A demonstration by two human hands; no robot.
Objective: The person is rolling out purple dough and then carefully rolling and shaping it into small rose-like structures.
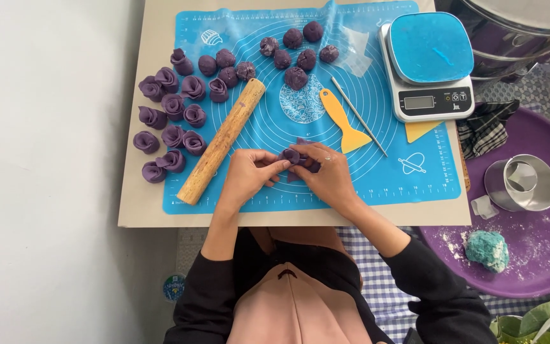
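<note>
Here, both hands meet over the lower middle of the blue silicone pastry mat (377, 172), which lies on a beige board (141, 210) on the desk. The left hand (246, 175) and the right hand (326, 175) together pinch a small piece of purple dough (291, 155), partly rolled into a curl; the fingertips of both hands are closed on it, thumb against forefinger, and the piece sits just above the mat between them. Just left of the left hand a long wooden rolling pin (223, 140) lies at a slant, its lower end near the mat's edge. Further left, a cluster of finished purple dough roses (172, 105) is set out in loose rows, partly on the mat and partly on the board. Above the hands, round purple dough balls (295, 78) are scattered across the upper mat. A yellow plastic scraper (344, 122) lies just right of the hands, with a thin metal skewer (359, 116) beside it. At the upper right corner stands a white kitchen scale with a blue top (429, 64). To the right, well apart from the hands, a large purple round tray (542, 267) holds a metal ring cutter (520, 183) and a lump of teal dough (487, 250).
</note>
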